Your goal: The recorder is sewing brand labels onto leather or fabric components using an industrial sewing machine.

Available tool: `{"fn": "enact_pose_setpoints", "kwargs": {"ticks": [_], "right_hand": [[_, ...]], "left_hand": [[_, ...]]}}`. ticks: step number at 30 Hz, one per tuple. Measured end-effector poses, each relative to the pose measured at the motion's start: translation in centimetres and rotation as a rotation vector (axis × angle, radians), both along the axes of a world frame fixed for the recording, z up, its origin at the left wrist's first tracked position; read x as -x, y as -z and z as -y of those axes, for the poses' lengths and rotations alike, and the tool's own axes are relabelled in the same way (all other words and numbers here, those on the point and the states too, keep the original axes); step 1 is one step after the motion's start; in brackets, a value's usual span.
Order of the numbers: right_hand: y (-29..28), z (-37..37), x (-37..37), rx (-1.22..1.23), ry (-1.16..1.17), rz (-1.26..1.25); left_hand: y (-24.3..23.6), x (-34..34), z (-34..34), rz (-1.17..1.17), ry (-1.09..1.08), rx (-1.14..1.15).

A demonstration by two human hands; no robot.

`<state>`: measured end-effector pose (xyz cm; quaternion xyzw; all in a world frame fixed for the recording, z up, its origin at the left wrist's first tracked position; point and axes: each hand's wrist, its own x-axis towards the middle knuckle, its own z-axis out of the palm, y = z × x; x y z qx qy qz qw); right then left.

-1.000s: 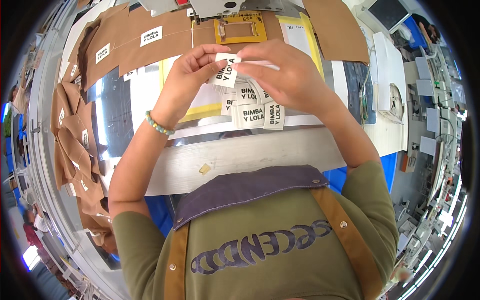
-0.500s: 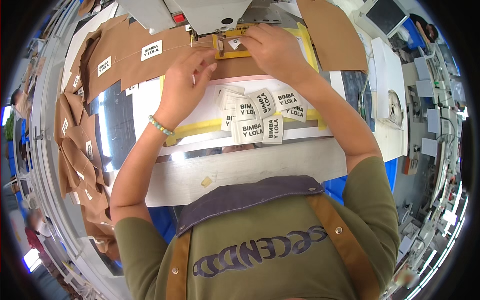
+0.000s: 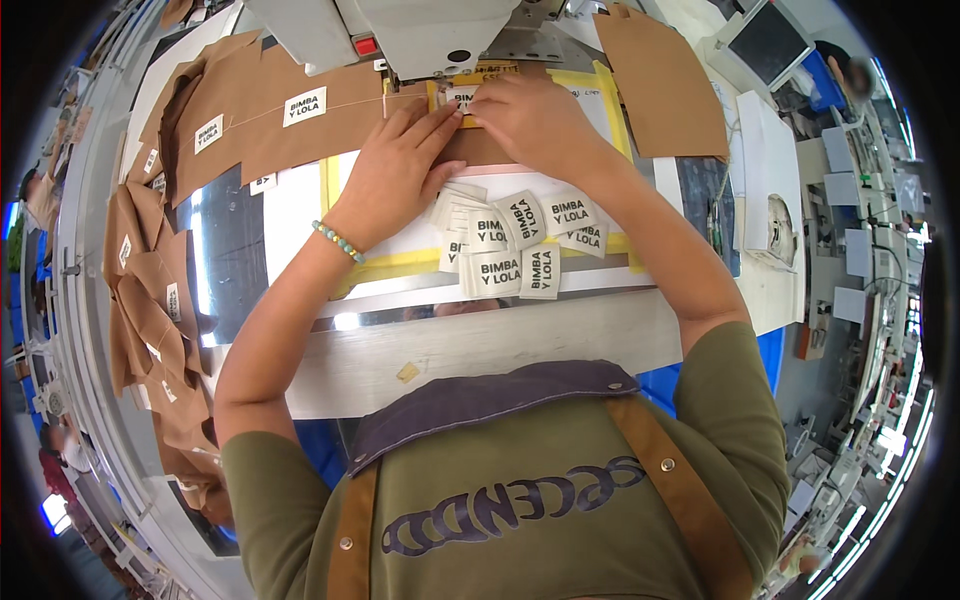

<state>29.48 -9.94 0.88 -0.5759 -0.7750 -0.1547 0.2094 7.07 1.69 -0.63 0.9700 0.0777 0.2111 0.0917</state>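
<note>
A white fabric label (image 3: 460, 97) with dark lettering lies flat in the window of a yellow-edged template (image 3: 497, 70), over a brown fabric piece (image 3: 480, 148). My right hand (image 3: 535, 120), fingers bent together, grips the label's right side; its fingertips are partly hidden. My left hand (image 3: 398, 175) rests palm down with fingers stretched out, their tips at the label's lower left corner. It holds nothing. Just beyond both hands is the head of a sewing machine (image 3: 420, 35). Closer to me, loose white labels (image 3: 497, 270) lie in an overlapping pile on a white board.
A strip of joined brown pieces (image 3: 345, 95) bearing labels runs left and drops in folds over the table's left side (image 3: 150, 300). More brown pieces (image 3: 665, 90) are stacked at the back right. Further right stand a small monitor (image 3: 770, 45) and a white box-like unit (image 3: 770, 180).
The label in my right hand has gone from tilted to flat within the template window. My left hand has moved right and forward, its curled fingers now straightened against the label.
</note>
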Motion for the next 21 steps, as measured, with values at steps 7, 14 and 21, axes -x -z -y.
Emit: {"fn": "enact_pose_setpoints", "kwargs": {"ticks": [7, 14, 21], "right_hand": [[-1.0, 2.9, -2.0, 0.220, 0.087, -0.042], [-0.8, 2.8, -1.7, 0.165, 0.076, 0.011], [-1.1, 2.2, -1.2, 0.078, 0.082, 0.159]], "left_hand": [[0.1, -0.4, -0.5, 0.000, 0.021, 0.034], [0.3, -1.6, -1.5, -0.005, 0.067, 0.065], [0.8, -1.5, -1.5, 0.116, 0.051, 0.194]]}}
